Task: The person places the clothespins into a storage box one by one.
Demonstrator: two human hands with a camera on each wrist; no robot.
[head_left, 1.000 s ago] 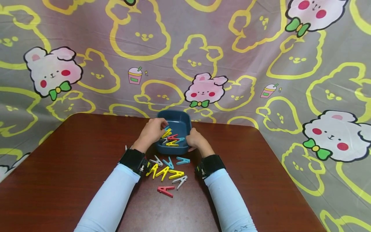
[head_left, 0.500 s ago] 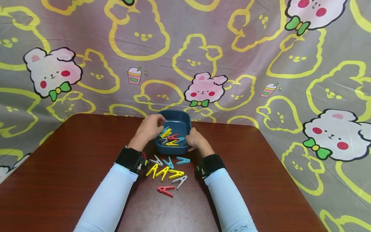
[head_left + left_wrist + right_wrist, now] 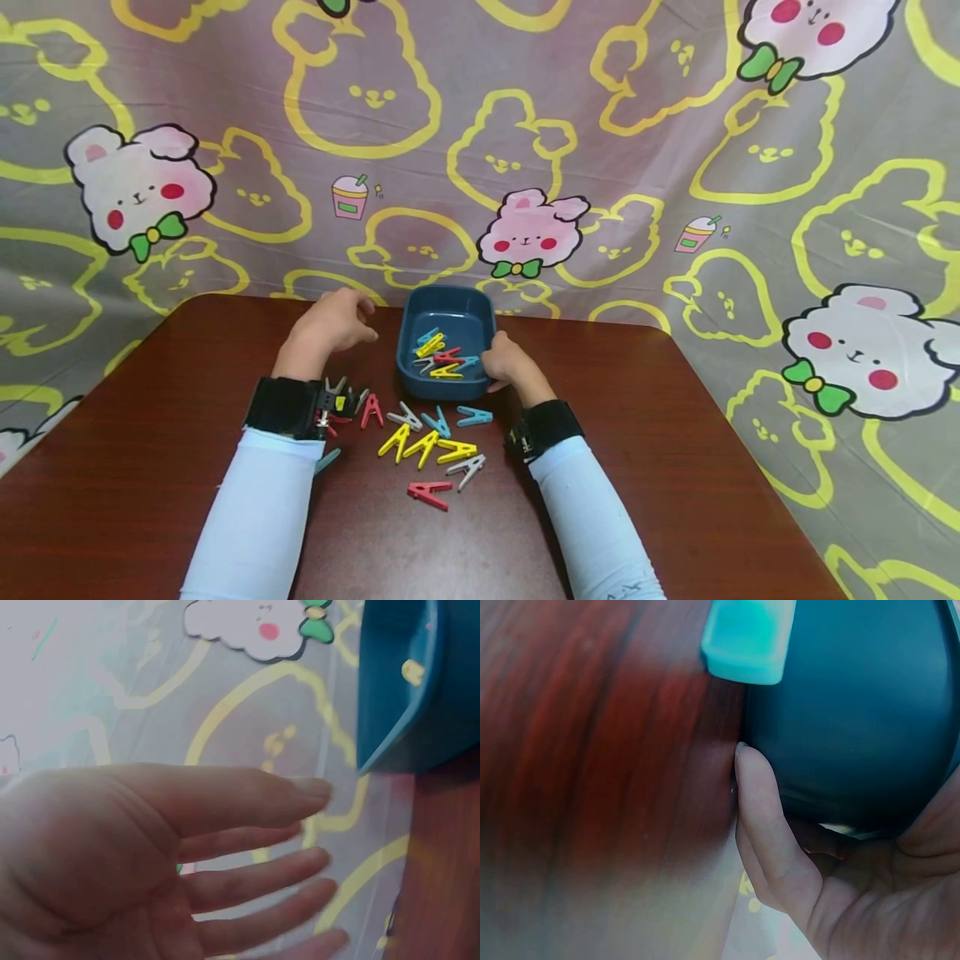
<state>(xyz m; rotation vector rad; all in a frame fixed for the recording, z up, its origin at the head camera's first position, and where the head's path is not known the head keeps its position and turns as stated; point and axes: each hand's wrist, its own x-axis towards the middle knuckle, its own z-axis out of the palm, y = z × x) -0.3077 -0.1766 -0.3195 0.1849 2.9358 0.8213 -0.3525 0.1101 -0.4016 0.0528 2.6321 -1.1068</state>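
A dark blue plastic bin (image 3: 450, 302) stands at the far middle of the table, with several yellow, red, blue and grey clothespins (image 3: 446, 370) in its near half. To its left, my left hand (image 3: 330, 327) is raised over the table; the left wrist view shows its thumb and fingers (image 3: 262, 892) apart, holding nothing. My right hand (image 3: 510, 364) grips the bin's right near corner, thumb against the near wall (image 3: 840, 727) in the right wrist view. More clothespins (image 3: 424, 447) lie loose in front of the bin, some partly hidden under my left wrist.
The brown wooden table (image 3: 645, 467) extends to both sides. Behind it hangs a grey patterned cloth (image 3: 615, 100), close to the bin's far side. A red clothespin (image 3: 429, 494) lies nearest to me. A blue clothespin (image 3: 751, 637) is close before the right wrist camera.
My left hand has moved left from over the bin's left rim, away from it. Red and grey clothespins it hid on the left now show. My right hand and the bin stay in place.
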